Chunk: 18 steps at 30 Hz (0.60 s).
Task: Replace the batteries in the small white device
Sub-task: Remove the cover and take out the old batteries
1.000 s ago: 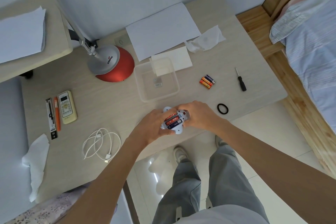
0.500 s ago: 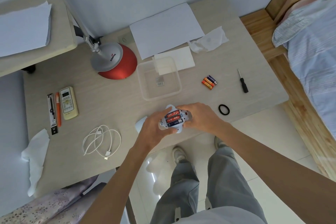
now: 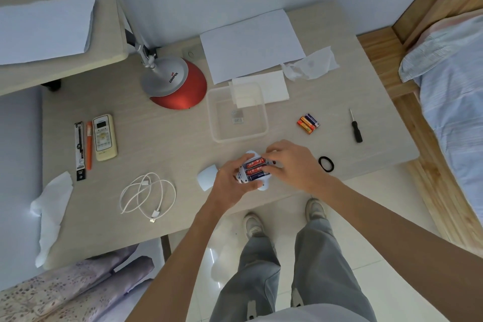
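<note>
Close to the desk (image 3: 170, 144) edge, left hand (image 3: 230, 183) and right hand (image 3: 294, 165) curl fingers (image 3: 273, 151) round the device (image 3: 264, 185)

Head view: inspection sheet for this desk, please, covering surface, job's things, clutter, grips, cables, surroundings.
Surface: pale wooden desk, crowded.
Job's things: white device open, three batteries seated; lid left of it; loose batteries and screwdriver to the right.
Clutter: lamp, remote, clear tray, paper, tissues, black ring.
Grips: left hand and right hand both hold the device by its ends.
Cables: white cable coiled, loose.
Surroundings: bed on the right, tiled floor.
</note>
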{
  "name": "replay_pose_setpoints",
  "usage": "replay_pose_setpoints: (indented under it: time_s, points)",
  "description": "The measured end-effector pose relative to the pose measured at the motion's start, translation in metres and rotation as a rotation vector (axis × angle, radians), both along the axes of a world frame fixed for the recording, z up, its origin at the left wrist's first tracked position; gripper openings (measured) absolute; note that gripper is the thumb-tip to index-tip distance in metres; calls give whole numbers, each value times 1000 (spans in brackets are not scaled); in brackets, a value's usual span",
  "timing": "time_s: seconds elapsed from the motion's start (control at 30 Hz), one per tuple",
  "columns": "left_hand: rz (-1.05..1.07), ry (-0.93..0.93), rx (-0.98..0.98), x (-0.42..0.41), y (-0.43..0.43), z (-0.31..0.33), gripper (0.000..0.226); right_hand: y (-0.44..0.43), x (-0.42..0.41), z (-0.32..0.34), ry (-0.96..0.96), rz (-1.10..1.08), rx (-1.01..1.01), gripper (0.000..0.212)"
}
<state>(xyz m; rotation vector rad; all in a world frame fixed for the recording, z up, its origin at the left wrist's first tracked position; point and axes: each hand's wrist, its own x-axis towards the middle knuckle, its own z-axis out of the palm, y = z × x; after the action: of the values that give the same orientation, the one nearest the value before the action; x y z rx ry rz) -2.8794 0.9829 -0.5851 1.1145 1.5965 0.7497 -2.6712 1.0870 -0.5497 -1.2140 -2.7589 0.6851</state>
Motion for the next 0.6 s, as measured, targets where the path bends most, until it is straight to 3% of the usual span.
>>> replay_pose_setpoints:
  time_s: [0.17, 0.33, 0.5, 0.6]
  points:
    - [12, -49, -13, 0, 3, 1, 79, 5, -15, 2, -51, 135, 191, 25]
    - [32, -89, -24, 1, 6, 2, 79, 12, -23, 6, -151, 198, 217, 7]
    - [52, -134, -22, 1, 6, 3, 80, 18, -23, 15, -186, 320, 195, 32]
    - [70, -182, -39, 1, 6, 4, 78, 20, -16, 22, -154, 298, 172, 28]
